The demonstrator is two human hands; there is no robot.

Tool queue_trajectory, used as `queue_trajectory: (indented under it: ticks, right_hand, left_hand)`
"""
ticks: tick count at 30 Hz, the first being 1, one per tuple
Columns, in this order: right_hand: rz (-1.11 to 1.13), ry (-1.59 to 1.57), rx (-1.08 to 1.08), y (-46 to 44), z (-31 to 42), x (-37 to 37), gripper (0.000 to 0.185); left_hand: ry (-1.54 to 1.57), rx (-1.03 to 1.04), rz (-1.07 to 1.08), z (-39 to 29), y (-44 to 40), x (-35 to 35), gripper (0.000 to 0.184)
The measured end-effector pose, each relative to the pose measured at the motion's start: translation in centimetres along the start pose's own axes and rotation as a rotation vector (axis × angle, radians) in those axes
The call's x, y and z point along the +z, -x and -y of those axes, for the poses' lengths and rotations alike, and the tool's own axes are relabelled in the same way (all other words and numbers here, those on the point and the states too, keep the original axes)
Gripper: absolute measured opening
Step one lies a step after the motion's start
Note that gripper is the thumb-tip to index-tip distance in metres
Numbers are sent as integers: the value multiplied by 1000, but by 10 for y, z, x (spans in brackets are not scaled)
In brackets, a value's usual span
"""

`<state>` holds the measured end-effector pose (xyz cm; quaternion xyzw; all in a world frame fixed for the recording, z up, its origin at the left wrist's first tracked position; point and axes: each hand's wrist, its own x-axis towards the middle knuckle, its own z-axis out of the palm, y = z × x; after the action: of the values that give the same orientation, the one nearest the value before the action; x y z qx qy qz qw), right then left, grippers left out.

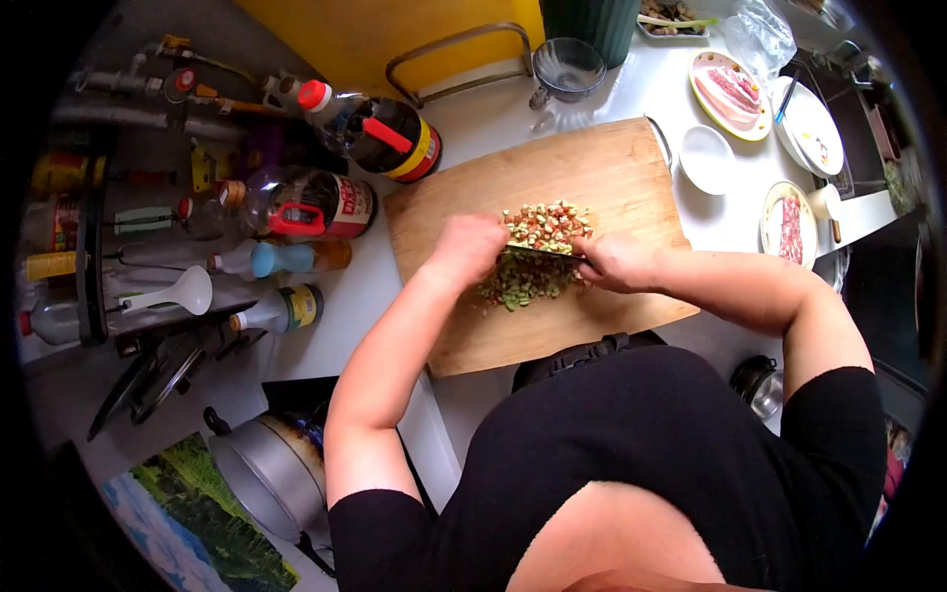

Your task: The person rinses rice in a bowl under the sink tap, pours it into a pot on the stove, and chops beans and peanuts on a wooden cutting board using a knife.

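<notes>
A wooden cutting board [612,173] lies on the white counter, bearing a pile of chopped pieces [548,225], reddish and pale green at the far side and greener nearer me. Across the pile runs a knife [543,254], seen edge-on as a thin dark line. My left hand [472,247] is closed at the knife's left end, its fingers curled over it. At the other end, my right hand [610,263] is closed round the knife's handle side.
Sauce bottles [380,138] stand left of the board. Beyond it are a glass bowl [569,69] and a metal rack [459,37]. To the right are a white bowl [706,160] and plates of sliced meat [730,96]. A pot [266,474] sits at lower left.
</notes>
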<state>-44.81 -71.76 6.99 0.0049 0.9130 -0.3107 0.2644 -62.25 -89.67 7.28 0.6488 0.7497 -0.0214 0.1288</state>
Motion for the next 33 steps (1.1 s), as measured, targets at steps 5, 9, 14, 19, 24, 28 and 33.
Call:
queue_trajectory:
  ticks: [5, 9, 14, 19, 24, 28, 33]
  right_hand:
    - [-34, 1, -57, 0, -9, 2, 26]
    - [-66, 79, -52, -9, 22, -14, 24]
    - [10, 73, -145, -9, 50, -26, 26]
    - [-33, 34, -43, -3, 28, -2, 22]
    - [-95, -40, -103, 8, 0, 13, 22]
    - [-109, -35, -63, 7, 8, 12, 18]
    - [-23, 84, -46, -9, 34, -6, 20]
  left_hand:
    - [-62, -47, 73, -12, 5, -9, 19]
    - [123, -42, 19, 14, 14, 19, 31]
    - [464, -28, -28, 26, 28, 7, 52]
    - [157, 29, -60, 16, 19, 16, 38]
    - [-154, -21, 89, -20, 11, -13, 13]
    - [-68, -33, -34, -14, 17, 2, 13]
    - [206, 31, -115, 18, 31, 26, 24]
